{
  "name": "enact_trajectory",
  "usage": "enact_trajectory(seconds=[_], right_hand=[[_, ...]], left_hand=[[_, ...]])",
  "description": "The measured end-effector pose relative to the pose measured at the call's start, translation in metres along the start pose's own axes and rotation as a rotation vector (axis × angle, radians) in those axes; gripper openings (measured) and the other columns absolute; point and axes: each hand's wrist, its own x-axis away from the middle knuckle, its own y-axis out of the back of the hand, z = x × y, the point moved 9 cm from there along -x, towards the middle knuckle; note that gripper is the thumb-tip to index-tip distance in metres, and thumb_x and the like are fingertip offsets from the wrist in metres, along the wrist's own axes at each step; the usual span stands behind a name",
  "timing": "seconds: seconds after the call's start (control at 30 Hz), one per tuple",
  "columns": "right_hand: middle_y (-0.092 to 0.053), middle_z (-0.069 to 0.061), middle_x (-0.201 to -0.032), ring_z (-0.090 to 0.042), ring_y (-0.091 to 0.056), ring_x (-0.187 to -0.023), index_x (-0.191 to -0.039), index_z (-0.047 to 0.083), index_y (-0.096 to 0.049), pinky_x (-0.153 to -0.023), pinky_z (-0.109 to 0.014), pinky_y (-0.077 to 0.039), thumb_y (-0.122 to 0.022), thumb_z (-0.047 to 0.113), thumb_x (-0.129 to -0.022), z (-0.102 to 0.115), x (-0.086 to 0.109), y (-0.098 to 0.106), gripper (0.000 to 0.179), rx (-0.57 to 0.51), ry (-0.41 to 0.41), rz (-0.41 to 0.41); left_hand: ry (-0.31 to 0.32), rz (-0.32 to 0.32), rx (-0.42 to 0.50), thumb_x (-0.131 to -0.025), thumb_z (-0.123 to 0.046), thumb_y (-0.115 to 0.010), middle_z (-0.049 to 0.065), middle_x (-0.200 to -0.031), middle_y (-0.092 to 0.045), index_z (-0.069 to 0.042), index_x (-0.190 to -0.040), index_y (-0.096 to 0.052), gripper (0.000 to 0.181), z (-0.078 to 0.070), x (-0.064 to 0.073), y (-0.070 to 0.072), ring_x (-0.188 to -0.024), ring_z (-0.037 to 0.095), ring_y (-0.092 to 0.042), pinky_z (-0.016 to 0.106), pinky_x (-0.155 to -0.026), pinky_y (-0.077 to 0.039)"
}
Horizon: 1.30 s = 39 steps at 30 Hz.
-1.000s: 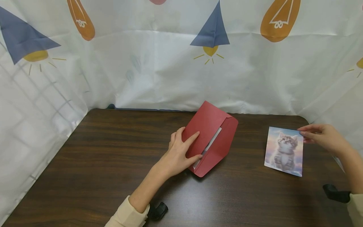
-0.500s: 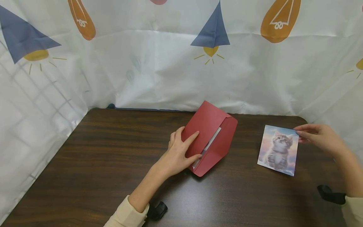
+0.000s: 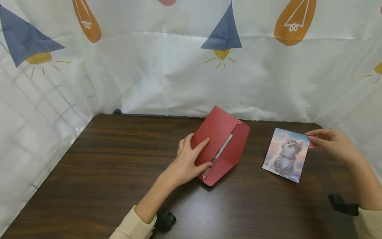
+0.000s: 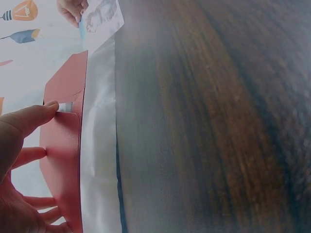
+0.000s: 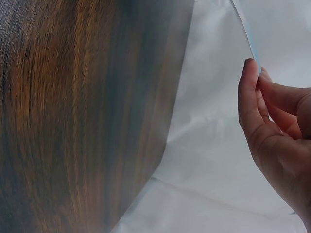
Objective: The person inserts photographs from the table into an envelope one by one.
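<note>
A red envelope (image 3: pixel 216 129) sits slantwise at mid table in the head view, its flap folded out to the right. White (image 3: pixel 224 146) shows along its opening. My left hand (image 3: pixel 188 162) holds the envelope, with the thumb at the lower end of the opening and the fingers spread over the front and left edge. On the right, my right hand (image 3: pixel 334 144) pinches the upper right corner of a card with a kitten picture (image 3: pixel 286 154), thumb against fingers. In the right wrist view the card (image 5: pixel 250 41) appears edge-on as a thin strip.
Both hands are over a dark wood-grain table (image 3: pixel 104 176). A white sheet printed with lamps and bulbs (image 3: pixel 179 76) hangs along its back and sides. Black wrist mounts (image 3: pixel 165 221) sit at the beige sleeves (image 3: pixel 134 224).
My right hand has carried the kitten card leftward, toward the envelope, and the card has tilted a little. The left hand and the envelope stay almost in place.
</note>
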Motion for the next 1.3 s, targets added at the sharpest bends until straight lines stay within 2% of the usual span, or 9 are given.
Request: enact_trajectory(seconds=[0.07,0.13,0.23,0.6,1.0,1.3], right_hand=[[-0.069,0.027,-0.095,0.001,-0.074,-0.08,-0.118,0.006,-0.072,-0.072,-0.013,-0.056,-0.058,0.006,-0.108,0.001,0.0,-0.001,0.017,-0.048,0.001,0.002],[-0.07,0.026,-0.095,0.0,-0.075,-0.08,-0.111,0.022,-0.074,-0.073,-0.012,-0.056,-0.059,0.006,-0.108,0.003,0.001,-0.001,0.023,-0.08,0.005,0.002],[-0.07,0.027,-0.096,0.001,-0.075,-0.08,-0.107,0.034,-0.074,-0.072,-0.011,-0.055,-0.059,0.006,-0.107,0.005,0.002,-0.002,0.032,-0.101,0.009,-0.003],[-0.071,0.025,-0.098,-0.001,-0.075,-0.079,-0.103,0.036,-0.075,-0.072,-0.013,-0.056,-0.059,0.0,-0.106,0.016,0.004,-0.008,0.039,-0.169,0.042,-0.007],[-0.073,0.019,-0.098,-0.004,-0.077,-0.081,-0.108,0.031,-0.076,-0.074,-0.015,-0.058,-0.059,0.0,-0.106,0.028,0.006,-0.014,0.035,-0.202,0.082,-0.005],[-0.072,0.024,-0.1,-0.003,-0.076,-0.083,-0.111,0.029,-0.075,-0.074,-0.012,-0.056,-0.062,0.006,-0.106,0.035,0.006,-0.019,0.027,-0.142,0.05,-0.001]], left_hand=[[-0.001,-0.001,-0.001,-0.094,-0.029,-0.083,0.029,-0.164,-0.025,-0.015,-0.157,-0.051,0.072,0.0,0.0,0.0,-0.146,0.048,-0.027,0.061,-0.108,-0.047],[-0.005,-0.004,-0.001,-0.094,-0.029,-0.083,0.029,-0.164,-0.025,-0.014,-0.157,-0.052,0.072,0.0,0.0,0.0,-0.146,0.048,-0.027,0.061,-0.108,-0.046],[-0.012,-0.01,-0.002,-0.093,-0.028,-0.083,0.029,-0.164,-0.026,-0.014,-0.156,-0.052,0.072,0.0,0.0,0.0,-0.146,0.048,-0.027,0.061,-0.108,-0.047],[-0.015,-0.013,0.0,-0.093,-0.028,-0.083,0.029,-0.164,-0.025,-0.014,-0.157,-0.052,0.072,-0.001,0.0,0.0,-0.146,0.049,-0.027,0.061,-0.108,-0.046],[-0.011,-0.012,-0.006,-0.093,-0.029,-0.083,0.03,-0.164,-0.025,-0.014,-0.157,-0.052,0.073,0.0,0.0,0.001,-0.146,0.049,-0.026,0.063,-0.109,-0.044],[-0.012,-0.013,-0.007,-0.093,-0.029,-0.083,0.03,-0.164,-0.025,-0.014,-0.157,-0.052,0.073,0.0,0.0,0.001,-0.146,0.049,-0.027,0.062,-0.109,-0.044]])
